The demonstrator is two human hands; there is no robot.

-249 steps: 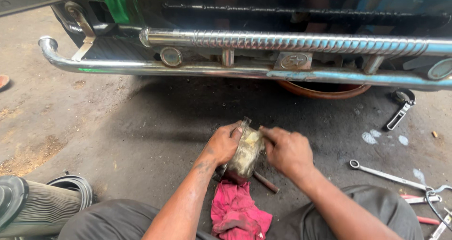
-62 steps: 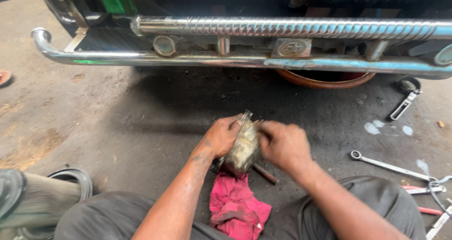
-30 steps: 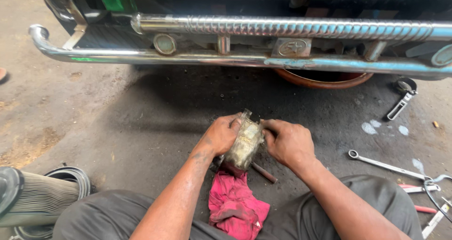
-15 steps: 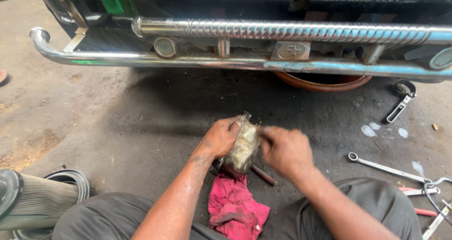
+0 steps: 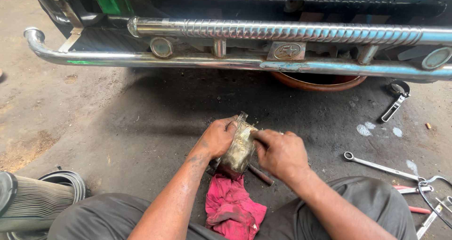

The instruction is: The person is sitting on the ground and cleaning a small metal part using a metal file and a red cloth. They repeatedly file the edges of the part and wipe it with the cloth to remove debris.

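A greasy, brass-coloured metal part (image 5: 238, 148) stands upright on the concrete floor in front of me. My left hand (image 5: 217, 136) grips its left side. My right hand (image 5: 278, 153) presses against its right side and top edge, fingers curled onto it. Below the part lies a crumpled red rag (image 5: 233, 209), and a dark metal rod (image 5: 260, 174) sticks out from under the part toward the right. My knees in grey trousers frame the bottom of the view.
A vehicle's chrome bumper bars (image 5: 235, 61) span the top, with a copper-coloured basin (image 5: 320, 82) under them. A ring spanner (image 5: 379, 164) and several other tools (image 5: 426, 197) lie at the right, a strap wrench (image 5: 395, 103) farther back. A ribbed cylindrical filter (image 5: 33, 202) lies bottom left.
My right hand has shifted slightly on the part's top and right side; the part stays upright in the same spot, and my left hand keeps its grip.
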